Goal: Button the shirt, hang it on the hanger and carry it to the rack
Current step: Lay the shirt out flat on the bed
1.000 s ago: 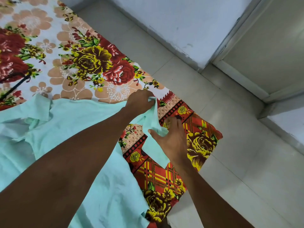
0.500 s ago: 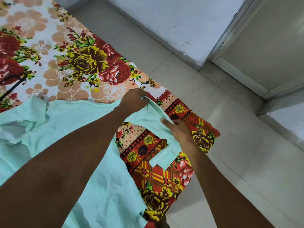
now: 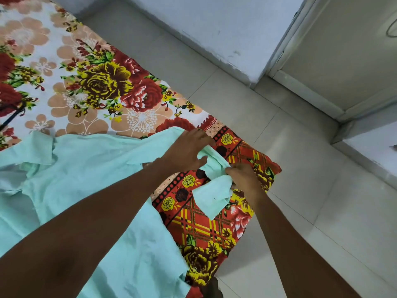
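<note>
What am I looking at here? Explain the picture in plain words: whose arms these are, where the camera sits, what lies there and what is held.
No machine here: a person wears a camera on the head, looking down at their own arms. A mint-green shirt lies spread on a flowered bedsheet beside a tiled floor. The left hand rests on the shirt's sleeve, fingers spread. The right hand pinches the sleeve's cuff, lifting it slightly. No hanger or rack is in view.
</note>
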